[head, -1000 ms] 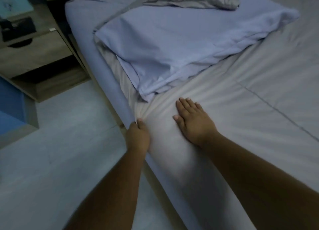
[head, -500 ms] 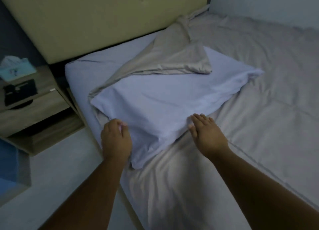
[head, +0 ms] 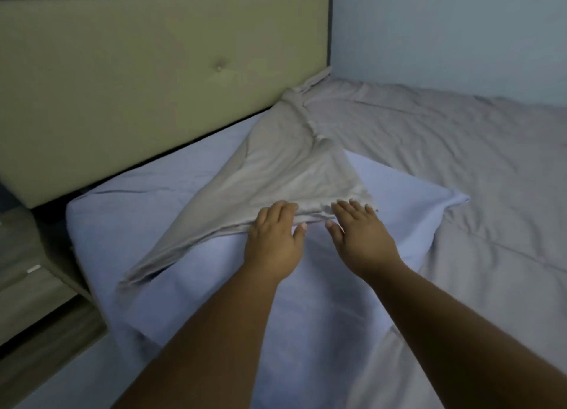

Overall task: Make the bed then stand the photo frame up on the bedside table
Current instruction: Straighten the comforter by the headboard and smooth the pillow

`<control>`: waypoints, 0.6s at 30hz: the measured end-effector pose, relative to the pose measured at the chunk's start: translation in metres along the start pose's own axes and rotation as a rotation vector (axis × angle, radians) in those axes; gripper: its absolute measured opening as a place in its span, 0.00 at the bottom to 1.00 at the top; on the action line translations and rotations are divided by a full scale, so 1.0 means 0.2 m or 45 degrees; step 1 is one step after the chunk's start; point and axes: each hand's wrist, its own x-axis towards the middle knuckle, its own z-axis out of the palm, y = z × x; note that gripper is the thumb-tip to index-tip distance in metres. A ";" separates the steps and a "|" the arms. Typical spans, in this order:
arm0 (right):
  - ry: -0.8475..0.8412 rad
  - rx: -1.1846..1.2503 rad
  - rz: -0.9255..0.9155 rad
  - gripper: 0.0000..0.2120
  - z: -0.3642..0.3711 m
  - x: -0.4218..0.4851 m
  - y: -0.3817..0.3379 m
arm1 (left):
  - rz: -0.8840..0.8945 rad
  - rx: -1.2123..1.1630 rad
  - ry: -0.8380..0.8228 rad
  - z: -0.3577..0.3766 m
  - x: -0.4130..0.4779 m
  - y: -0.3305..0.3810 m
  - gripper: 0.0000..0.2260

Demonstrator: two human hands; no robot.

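Note:
The bed carries a beige duvet (head: pixel 445 151) spread over its right side. One beige duvet corner (head: pixel 285 175) is folded back as a triangle over a lavender layer (head: pixel 408 218). My left hand (head: pixel 273 240) has its fingers over the near edge of that fold with the thumb just under it, bunching the cloth. My right hand (head: pixel 359 236) lies flat on the same edge, fingers spread. The lavender sheet (head: pixel 138 200) shows bare near the headboard. No photo frame is in view.
A padded olive headboard (head: pixel 153 71) stands behind the bed, and a pale wall (head: pixel 460 34) runs along the far right. The wooden bedside table (head: pixel 24 289) shows only at the left edge, below the mattress corner.
My view has lifted from the bed's side edge toward the headboard. Both hands left the tucked sheet, moved up over the lavender layer and now sit on the beige fold's edge.

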 end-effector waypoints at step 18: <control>-0.095 -0.073 0.672 0.25 0.26 0.43 0.01 | 0.993 0.287 -0.551 0.25 0.66 -0.24 0.23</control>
